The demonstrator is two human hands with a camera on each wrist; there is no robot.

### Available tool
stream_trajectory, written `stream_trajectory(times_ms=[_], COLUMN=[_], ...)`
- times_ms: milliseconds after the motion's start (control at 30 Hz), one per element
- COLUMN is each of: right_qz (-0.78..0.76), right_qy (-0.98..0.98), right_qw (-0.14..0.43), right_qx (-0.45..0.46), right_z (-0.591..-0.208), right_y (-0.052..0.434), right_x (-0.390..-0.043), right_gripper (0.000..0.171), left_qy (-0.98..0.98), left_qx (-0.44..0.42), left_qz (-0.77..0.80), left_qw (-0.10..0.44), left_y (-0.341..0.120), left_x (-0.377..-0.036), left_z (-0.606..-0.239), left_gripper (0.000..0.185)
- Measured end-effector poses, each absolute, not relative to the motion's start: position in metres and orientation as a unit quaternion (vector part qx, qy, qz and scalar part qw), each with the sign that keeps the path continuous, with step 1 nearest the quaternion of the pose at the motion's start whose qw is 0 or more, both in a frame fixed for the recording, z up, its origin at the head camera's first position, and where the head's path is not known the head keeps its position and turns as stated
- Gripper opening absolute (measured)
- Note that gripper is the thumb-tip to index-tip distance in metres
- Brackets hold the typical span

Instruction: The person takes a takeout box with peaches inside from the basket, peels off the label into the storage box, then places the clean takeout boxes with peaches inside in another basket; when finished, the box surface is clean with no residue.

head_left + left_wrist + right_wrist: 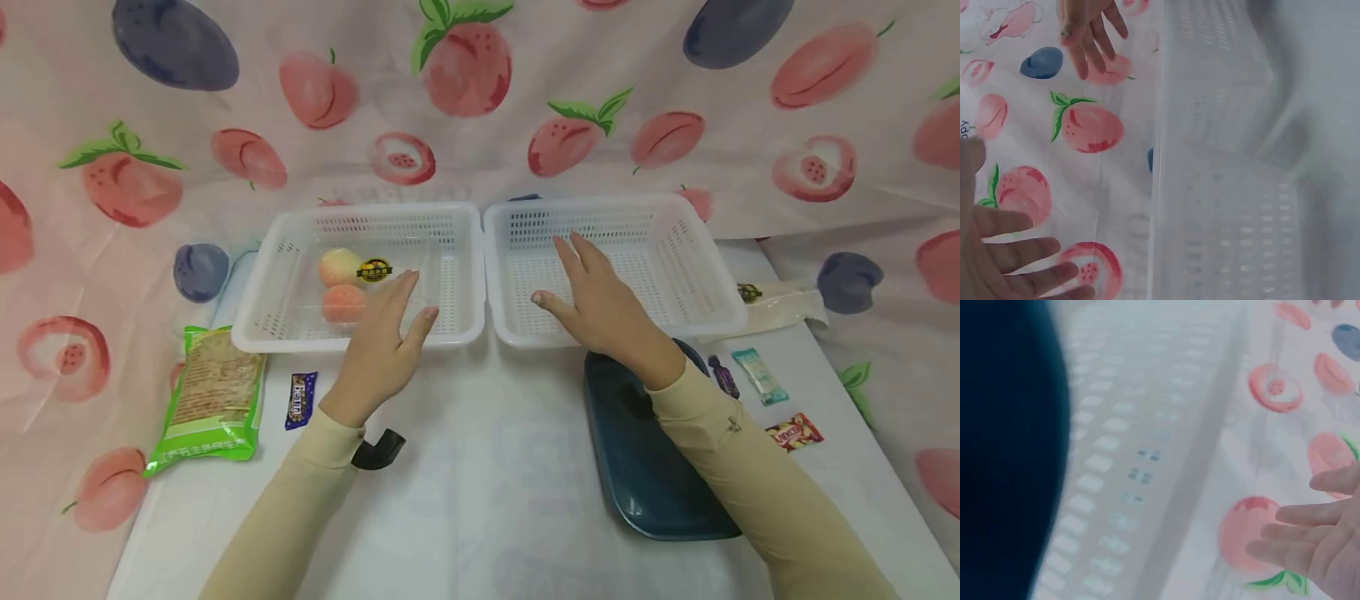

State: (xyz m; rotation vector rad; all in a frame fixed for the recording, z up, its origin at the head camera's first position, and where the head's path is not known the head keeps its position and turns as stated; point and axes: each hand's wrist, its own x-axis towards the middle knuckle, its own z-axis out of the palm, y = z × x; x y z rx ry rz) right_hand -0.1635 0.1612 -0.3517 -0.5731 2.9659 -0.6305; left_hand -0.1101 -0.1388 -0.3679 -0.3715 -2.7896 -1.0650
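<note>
My left hand (384,346) hovers over the front edge of the left white basket (277,344), fingers extended and nothing in its grasp. Two peaches (344,303) lie in that basket, in clear packaging with a black and gold label (374,269). Above the right white basket (720,321) is my right hand (607,312), fingers spread and holding nothing. No contents show in the right basket. In the left wrist view the left hand (1016,250) appears with straight fingers, and the right wrist view shows the right hand (1316,534) likewise.
A green-edged food bag (213,396) and a blue-wrapped candy (301,401) lie at left. Under my right forearm sits a dark blue tray (630,475). Several small wrapped sweets, including a red one (797,432), lie right of it, near a pale labelled package (787,308).
</note>
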Motion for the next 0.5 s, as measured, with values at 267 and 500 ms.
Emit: stream_trajectory(times_ms=[267,500], right_qz=[-0.296,-0.357], right_qy=[0.938,0.918], right_qw=[0.046,0.060], right_qx=[-0.176,-0.162], right_z=[-0.338,-0.333], right_y=[0.132,0.103], right_x=[-0.175,-0.185], right_gripper=[0.078,0.072], left_qy=[-0.827,-0.760], left_qx=[-0.052,0.030], left_qz=[-0.544,-0.648], left_qw=[0.135,0.043], left_y=[-0.145,-0.152], left_x=[-0.093,-0.085], left_z=[-0.382,-0.396], left_gripper=[0.039,0.057])
